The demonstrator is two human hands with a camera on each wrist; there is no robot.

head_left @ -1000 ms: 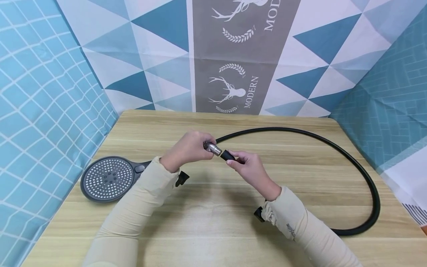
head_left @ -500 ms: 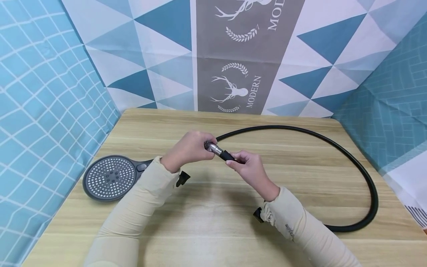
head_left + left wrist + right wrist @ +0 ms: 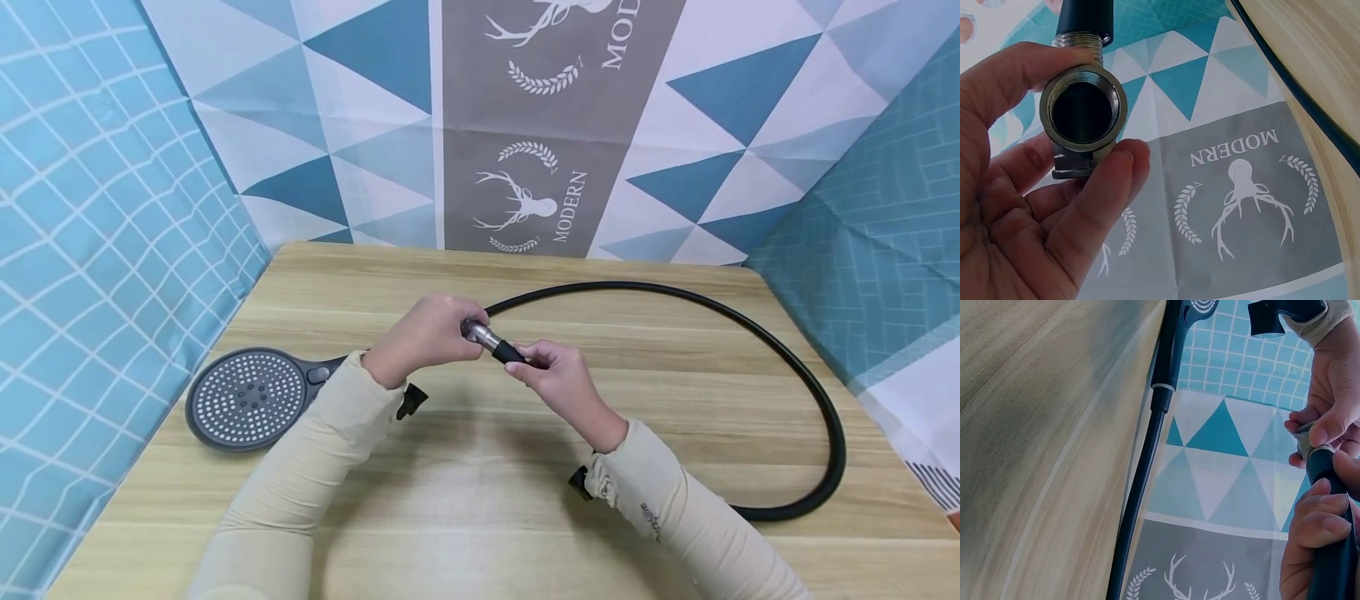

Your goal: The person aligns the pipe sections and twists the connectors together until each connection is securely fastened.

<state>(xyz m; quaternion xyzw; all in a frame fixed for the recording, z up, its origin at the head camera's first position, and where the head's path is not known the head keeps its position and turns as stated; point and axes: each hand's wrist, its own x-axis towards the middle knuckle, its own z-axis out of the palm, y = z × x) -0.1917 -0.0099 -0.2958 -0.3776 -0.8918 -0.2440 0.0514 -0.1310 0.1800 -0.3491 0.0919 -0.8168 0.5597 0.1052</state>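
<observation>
So the left grip (image 3: 429, 333) pinched the metal fitting (image 3: 483, 335), right grip (image 3: 564, 379) held the black hose connector (image 3: 508, 352) at its thread (image 3: 1080, 42); looked like mid-join, probably needed twisting next.

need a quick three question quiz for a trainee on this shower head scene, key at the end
1. True or false: the shower head lies on the table.

2. What does the left hand grip?
a) the shower head
b) a metal fitting
c) the table

3. Which hand grips the black tube?

Key: 1. True. 2. b. 3. The right hand.
</observation>
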